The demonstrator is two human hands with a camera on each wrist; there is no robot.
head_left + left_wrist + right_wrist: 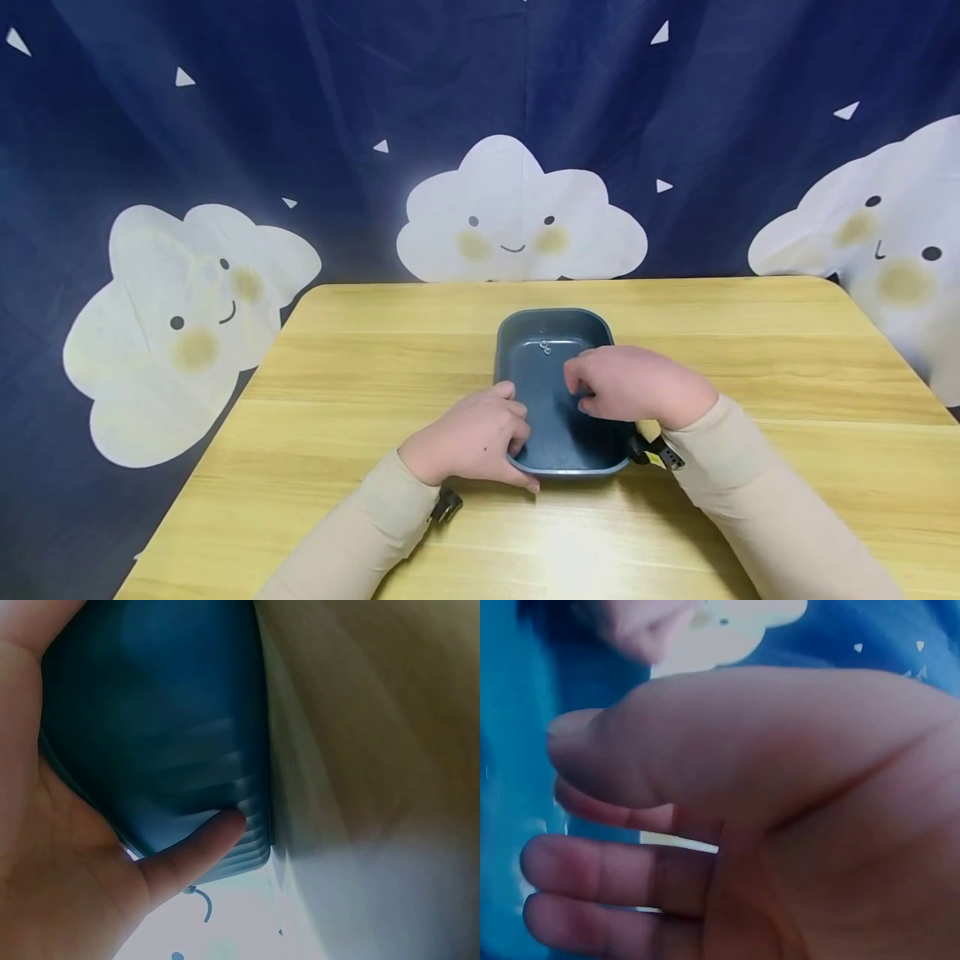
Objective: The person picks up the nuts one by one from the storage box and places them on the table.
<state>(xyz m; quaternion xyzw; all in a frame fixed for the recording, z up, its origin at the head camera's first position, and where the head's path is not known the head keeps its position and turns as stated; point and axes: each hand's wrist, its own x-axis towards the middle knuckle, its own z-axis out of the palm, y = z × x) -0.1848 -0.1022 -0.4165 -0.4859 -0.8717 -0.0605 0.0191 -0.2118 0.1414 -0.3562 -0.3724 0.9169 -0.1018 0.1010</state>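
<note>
Currently, two hands at one dark tray

Nearest the wearer, pale sleeves (390,500) run up to the wrists, with a small black connector (447,506) by the left one. The left hand (476,435) grasps the tray (542,396) at its near left side, fingers over the rim and thumb against the ribbed outer wall. The right hand (633,383) is over the tray's right side, its fingertips bent down toward the bottom; whether it pinches something, I cannot tell.

The tray stands on the wood-grain surface (352,375), open side up, its long axis running away from the person. Near its far end lie two small shiny pieces (547,351), side by side on the bottom. They are ahead and to the left of the right hand's fingertips, which are apart from them, yet nearer than the left hand's.

Beyond the surface hangs a navy backdrop (337,100) with smiling clouds (525,196).
</note>
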